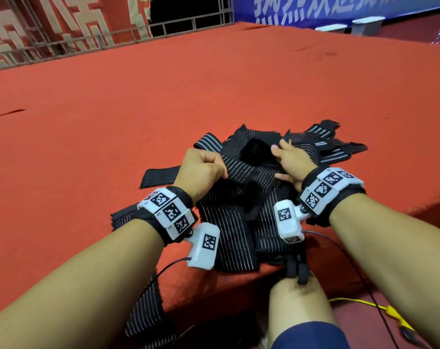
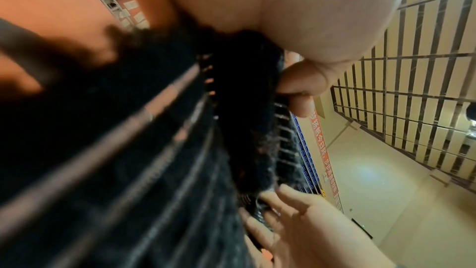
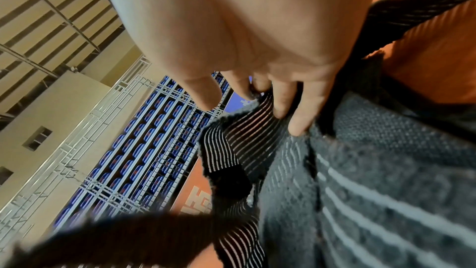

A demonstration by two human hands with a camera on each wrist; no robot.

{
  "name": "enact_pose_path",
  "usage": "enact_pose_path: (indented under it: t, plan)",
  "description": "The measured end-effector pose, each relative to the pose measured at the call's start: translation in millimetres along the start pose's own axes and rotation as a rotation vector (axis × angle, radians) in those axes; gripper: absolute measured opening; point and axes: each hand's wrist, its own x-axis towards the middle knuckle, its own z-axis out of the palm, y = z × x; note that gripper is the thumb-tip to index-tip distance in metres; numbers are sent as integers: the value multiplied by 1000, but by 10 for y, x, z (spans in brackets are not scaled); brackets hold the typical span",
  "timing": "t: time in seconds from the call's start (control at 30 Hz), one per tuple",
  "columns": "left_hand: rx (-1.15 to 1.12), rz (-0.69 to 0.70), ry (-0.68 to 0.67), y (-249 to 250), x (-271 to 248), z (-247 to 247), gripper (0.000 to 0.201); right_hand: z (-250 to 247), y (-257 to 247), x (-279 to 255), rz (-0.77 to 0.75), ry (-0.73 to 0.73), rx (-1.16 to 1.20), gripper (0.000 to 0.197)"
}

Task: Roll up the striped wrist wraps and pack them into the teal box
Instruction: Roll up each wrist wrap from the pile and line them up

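A tangled heap of black wrist wraps with thin white stripes [image 1: 241,187] lies near the front edge of the red carpeted platform [image 1: 163,84]. My left hand [image 1: 201,170] grips the left edge of the top wrap in a fist; the same pinch shows close up in the left wrist view, fabric [image 2: 244,109] under the thumb. My right hand [image 1: 287,157] pinches the wrap's right edge, fingers [image 3: 296,105] curled over the striped cloth [image 3: 244,129]. The wrap is stretched between both hands. No teal box is in view.
More wraps [image 1: 327,144] spread behind the heap, and one strip [image 1: 148,311] hangs over the platform's front edge. My knee [image 1: 299,306] is just below. Black cables and a yellow cord [image 1: 365,304] trail on the floor at right. A metal railing [image 1: 113,34] borders the far side.
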Motion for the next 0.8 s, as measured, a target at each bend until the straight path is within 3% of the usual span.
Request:
enact_pose_path:
  t: [0.1, 0.2, 0.33, 0.47, 0.67, 0.8]
  plan:
    - [-16, 7, 34, 5, -9, -75, 25, -5, 7, -28, 9, -2, -54, 57]
    - [-16, 7, 68, 7, -23, -141, 29, 28, -44, -52, -111, 21, -240, 59]
    - [-9, 58, 82, -9, -73, -228, 28, 166, -144, -163, -256, 155, -442, 57]
    - [-23, 115, 112, 24, -163, -346, 19, 339, -314, -370, -331, 174, -507, 52]
    - [-94, 194, 171, 98, -293, -607, 19, 660, -384, -616, -346, -97, -284, 23]
    - [-81, 222, 187, 88, -424, -813, 20, 911, -541, -908, -232, -281, -28, 44]
